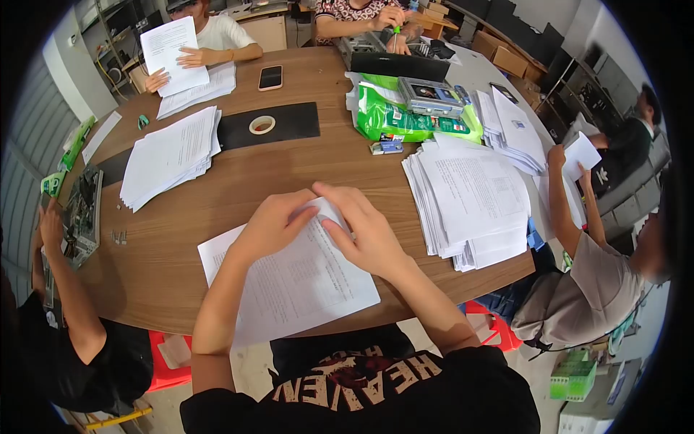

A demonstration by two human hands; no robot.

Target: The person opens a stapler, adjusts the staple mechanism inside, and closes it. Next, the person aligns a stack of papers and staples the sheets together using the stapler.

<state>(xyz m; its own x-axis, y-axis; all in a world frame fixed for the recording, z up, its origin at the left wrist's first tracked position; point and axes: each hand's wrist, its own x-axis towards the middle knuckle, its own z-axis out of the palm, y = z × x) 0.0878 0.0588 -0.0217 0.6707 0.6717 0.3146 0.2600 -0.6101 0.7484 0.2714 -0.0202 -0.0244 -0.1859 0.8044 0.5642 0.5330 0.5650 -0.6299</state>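
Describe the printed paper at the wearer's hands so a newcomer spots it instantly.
Start at the big brown table and go to its near edge. The printed paper lies there, its far end at the left hand and right hand. Unlike the thick stacks on either side, it looks low and thin.

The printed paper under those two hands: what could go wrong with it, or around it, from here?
The printed paper could get creased, since the left hand and right hand are bent close around its far end. It might also slip or catch, as its near corner seems to reach the edge of the table. The uneven paper stack on the right could slide if bumped; its sheets jut out unevenly.
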